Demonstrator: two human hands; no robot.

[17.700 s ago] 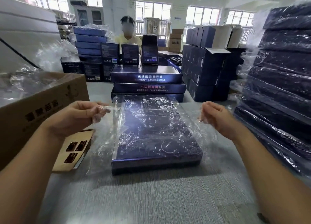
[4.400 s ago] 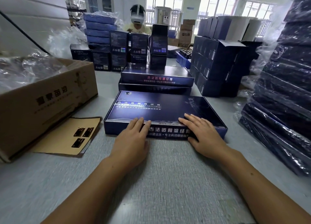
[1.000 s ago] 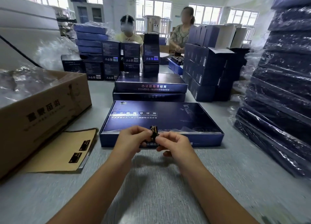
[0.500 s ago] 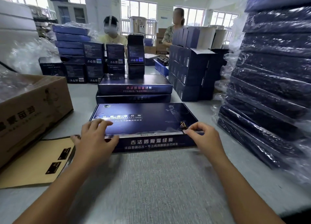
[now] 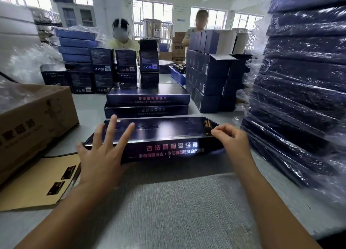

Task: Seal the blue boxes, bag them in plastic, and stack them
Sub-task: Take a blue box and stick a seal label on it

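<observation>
A flat blue box (image 5: 168, 132) lies in front of me on the grey table, its near edge tilted up off the surface. My left hand (image 5: 102, 151) holds its left end with spread fingers on the lid and the thumb at the corner. My right hand (image 5: 231, 138) pinches a small dark-and-gold sticker (image 5: 207, 126) at the box's right front corner. Two more blue boxes (image 5: 148, 100) are stacked just behind it. A tall stack of plastic-bagged boxes (image 5: 299, 91) stands at the right.
An open cardboard carton (image 5: 35, 115) holding plastic sits at the left, with a tan sheet of stickers (image 5: 39, 181) beside it. Upright blue cartons (image 5: 209, 78) and small boxes (image 5: 104, 70) fill the far table. Two people work behind them.
The near edge of the box has lifted and tilted toward me. My left hand's fingers have spread over the lid, and my right hand has stayed at the right corner with the sticker.
</observation>
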